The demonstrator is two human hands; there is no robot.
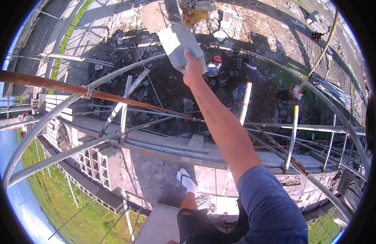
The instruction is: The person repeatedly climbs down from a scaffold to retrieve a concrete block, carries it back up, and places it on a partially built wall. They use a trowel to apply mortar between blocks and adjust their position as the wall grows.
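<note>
My right arm reaches far out over the scaffold's edge, and my right hand (193,72) is closed on a grey concrete block (180,44). The thumb lies along the block's flat face; the other fingers are hidden by it. The block is tilted, with its upper part in bright sun. At the lower edge a small patch of skin (171,242) beside my dark shorts may be my left hand, but its fingers do not show. My foot, in a white sock and flip-flop (185,177), rests on the plank platform below.
A rusty pipe (45,84) and several grey scaffold tubes (62,156) cross around me. Hollow blocks (99,167) stand at the left of the platform. Far below, people work near a red-capped person (214,70) on rubble-strewn ground. A rope (323,51) hangs at right.
</note>
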